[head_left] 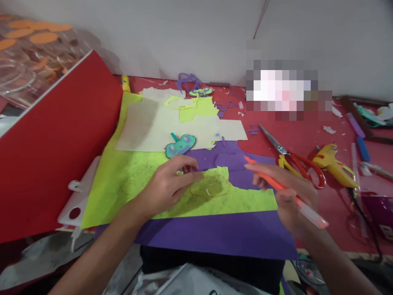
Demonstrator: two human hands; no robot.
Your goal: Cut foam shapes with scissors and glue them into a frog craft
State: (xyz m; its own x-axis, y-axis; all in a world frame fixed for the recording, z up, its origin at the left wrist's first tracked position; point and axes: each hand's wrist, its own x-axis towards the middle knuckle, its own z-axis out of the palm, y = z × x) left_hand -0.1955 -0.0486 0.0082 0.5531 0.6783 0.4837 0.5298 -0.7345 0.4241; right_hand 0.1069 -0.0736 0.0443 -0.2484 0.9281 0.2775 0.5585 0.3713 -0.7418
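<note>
My right hand (288,192) grips an orange marker (273,182) with a clear end; its orange tip points up and left over the purple felt (254,172). My left hand (170,182) hovers over or rests on the lime-green felt sheet (123,184), fingers bent, a gap between thumb and forefinger, and nothing visible in them. Beside its fingertips an orange oval outline (229,188) is drawn on the green felt. Just beyond my left hand lies a teal frog-face cutout (181,145) with lilac eyes.
Red-and-yellow scissors (285,153) and a yellow glue gun (334,164) lie to the right. A red board (61,151) leans at the left beside a white power strip (78,200). White sheets (166,123) and felt scraps (225,106) spread behind. A purple sheet (215,233) overhangs the front edge.
</note>
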